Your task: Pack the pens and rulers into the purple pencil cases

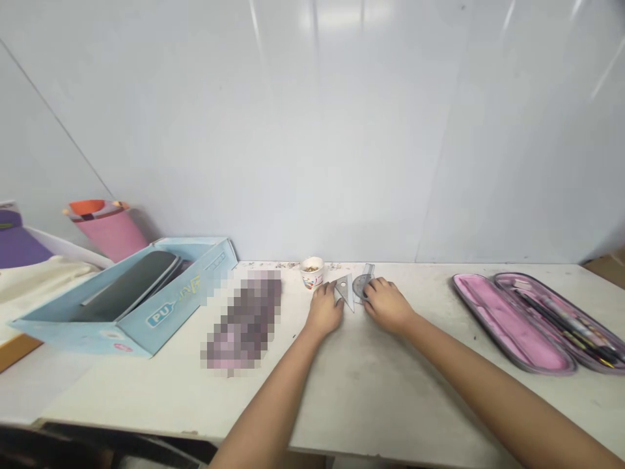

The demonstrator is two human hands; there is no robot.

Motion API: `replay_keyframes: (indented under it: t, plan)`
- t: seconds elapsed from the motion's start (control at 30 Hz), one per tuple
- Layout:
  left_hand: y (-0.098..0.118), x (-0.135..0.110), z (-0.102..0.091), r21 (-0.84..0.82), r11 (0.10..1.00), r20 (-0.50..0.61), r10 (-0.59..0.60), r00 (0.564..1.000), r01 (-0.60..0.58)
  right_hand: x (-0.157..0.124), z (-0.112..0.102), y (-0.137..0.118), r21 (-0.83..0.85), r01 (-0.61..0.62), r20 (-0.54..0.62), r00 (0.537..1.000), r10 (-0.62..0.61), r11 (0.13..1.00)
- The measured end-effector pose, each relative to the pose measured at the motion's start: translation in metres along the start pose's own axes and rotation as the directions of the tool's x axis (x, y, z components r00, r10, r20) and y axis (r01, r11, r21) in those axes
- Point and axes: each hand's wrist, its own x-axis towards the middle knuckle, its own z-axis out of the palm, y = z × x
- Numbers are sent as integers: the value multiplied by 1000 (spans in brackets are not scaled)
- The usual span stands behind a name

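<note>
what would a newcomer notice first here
The eye goes first to the two bare hands in the middle of the white table, the left hand beside a clear plastic set square and the right hand at a protractor. To the right lies an open pencil case with bright pink lining. To the left stands an open light blue cardboard box holding a dark grey flat case.

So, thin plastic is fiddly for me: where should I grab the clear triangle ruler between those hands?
Probably pinch the near pointed corner of the triangle ruler, coming from your side. It seems to lie flat on the table, so that tip is easiest to reach, while the left hand crowds its left edge and the protractor sits on its right.
</note>
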Motion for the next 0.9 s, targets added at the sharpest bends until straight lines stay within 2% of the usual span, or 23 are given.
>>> replay_keyframes:
  t: [0.1,0.23,0.33,0.47,0.63,0.73,0.8,0.9]
  plan:
    - [0,-6,2,37,999,14,33,999,-34,13,8,-7,-6,-44,1,999,44,999]
    - [5,-14,6,55,983,94,167,981,-172,19,21,-5,-3,-62,33,997,62,998]
    - [8,-17,6,62,980,138,181,974,-191,11,31,5,3,-90,64,994,89,996]
    - [13,-21,5,59,976,137,198,971,-208,-10,36,28,-7,-127,43,991,127,992]
    - [28,-29,3,38,966,141,247,959,-255,-36,30,64,-11,-160,54,986,161,987]
    - [37,-33,3,41,962,141,261,955,-269,-42,22,76,-21,-177,74,981,178,984]
    - [40,-33,4,60,959,118,268,956,-276,-40,17,74,-34,-188,75,979,191,981]
    - [42,-32,7,101,956,50,270,962,-274,-27,9,55,-25,-170,57,984,171,985]
